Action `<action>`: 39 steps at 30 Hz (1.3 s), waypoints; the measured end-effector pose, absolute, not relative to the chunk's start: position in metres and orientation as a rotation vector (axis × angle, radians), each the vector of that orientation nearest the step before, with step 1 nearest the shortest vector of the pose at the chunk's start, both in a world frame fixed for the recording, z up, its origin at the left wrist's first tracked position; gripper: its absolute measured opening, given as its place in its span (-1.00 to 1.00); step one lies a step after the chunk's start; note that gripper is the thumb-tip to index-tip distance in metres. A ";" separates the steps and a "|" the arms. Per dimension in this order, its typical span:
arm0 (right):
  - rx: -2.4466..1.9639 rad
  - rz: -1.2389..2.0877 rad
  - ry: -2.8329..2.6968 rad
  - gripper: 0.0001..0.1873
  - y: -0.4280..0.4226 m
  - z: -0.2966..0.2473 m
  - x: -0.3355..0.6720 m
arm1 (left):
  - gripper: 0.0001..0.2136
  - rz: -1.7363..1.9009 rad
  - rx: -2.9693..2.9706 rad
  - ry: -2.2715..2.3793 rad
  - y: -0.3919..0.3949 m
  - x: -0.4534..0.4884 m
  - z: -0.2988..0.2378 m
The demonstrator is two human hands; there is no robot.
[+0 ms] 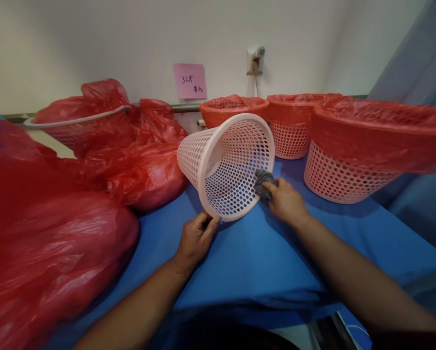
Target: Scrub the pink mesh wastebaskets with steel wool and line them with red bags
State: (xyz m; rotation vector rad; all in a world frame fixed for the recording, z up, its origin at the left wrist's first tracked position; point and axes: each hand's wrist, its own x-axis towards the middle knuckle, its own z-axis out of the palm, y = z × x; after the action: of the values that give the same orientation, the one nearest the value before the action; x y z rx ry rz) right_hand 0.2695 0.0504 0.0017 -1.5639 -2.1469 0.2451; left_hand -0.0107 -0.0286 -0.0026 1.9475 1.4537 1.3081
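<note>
A pale pink perforated plastic basket (221,163) lies on its side on the blue table cover (261,257), its open mouth facing me. My left hand (195,240) grips the lower rim of the basket with curled fingers. My right hand (285,200) is closed on a small grey cloth (263,182) and presses it against the basket's right rim.
Three pink baskets lined with red plastic bags stand at the back right: (234,109), (294,124), (378,146). Loose red bags (50,228) pile up on the left, over another basket (72,126). A pink note (189,80) and a socket (255,61) are on the wall.
</note>
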 end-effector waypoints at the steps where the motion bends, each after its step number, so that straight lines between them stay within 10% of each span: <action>1: -1.482 0.321 -2.217 -0.34 0.045 0.001 0.262 | -0.67 1.304 1.940 1.453 -0.029 -0.011 -0.002; 6: -0.748 0.858 -2.404 -0.26 0.026 -0.001 0.235 | -0.63 1.270 1.899 1.469 -0.031 -0.012 -0.001; 14: -1.638 0.181 -2.109 -0.33 0.058 0.001 0.278 | -0.62 1.362 1.811 1.531 -0.033 -0.012 0.003; 23: -0.728 0.874 -2.297 -0.29 0.038 -0.021 0.233 | -0.70 1.080 1.764 1.451 -0.020 -0.009 -0.017; 32: -1.621 0.185 -2.059 -0.29 0.059 -0.007 0.268 | -0.69 1.275 1.822 1.442 -0.029 -0.009 -0.001; 39: -0.781 0.893 -2.280 -0.28 0.028 -0.010 0.233 | -0.69 1.293 1.814 1.436 -0.033 -0.010 -0.002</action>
State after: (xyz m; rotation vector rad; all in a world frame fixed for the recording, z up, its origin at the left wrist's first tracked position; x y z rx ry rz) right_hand 0.2327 0.0277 -0.0101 -0.7810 -2.2797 0.8931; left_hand -0.0102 -0.0330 -0.0017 1.8135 1.4360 1.2926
